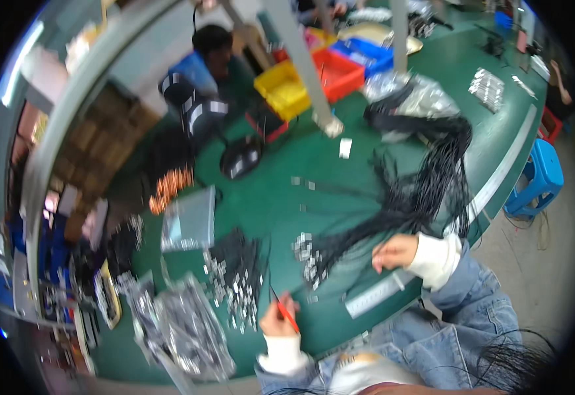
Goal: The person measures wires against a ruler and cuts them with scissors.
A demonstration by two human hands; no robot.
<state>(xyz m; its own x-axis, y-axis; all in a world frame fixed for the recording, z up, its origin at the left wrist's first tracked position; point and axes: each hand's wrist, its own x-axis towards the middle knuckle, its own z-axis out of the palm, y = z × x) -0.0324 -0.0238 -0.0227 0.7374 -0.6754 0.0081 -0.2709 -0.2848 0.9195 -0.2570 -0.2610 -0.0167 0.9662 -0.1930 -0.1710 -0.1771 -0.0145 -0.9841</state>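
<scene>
Bare green table (281, 178) at centre: widest open lane, only small loose tags scattered there. Right side blocked by black cable bundle (426, 178) fanning from clear bag (412, 95) down to right hand (395, 251). Left hand (277, 317), holding red tool (286, 315), hemmed by pile of connectors (235, 276) and plastic bags (189, 329) just beside. Ruler (376, 296) lies along near edge. Metal post (307, 66) and coloured bins (320, 72) close far side.

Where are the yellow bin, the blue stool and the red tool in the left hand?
yellow bin (282, 89), head view, on its front wall.
blue stool (542, 168), head view, on its seat.
red tool (287, 316), head view, mid-shaft, at the left hand (278, 320).
</scene>
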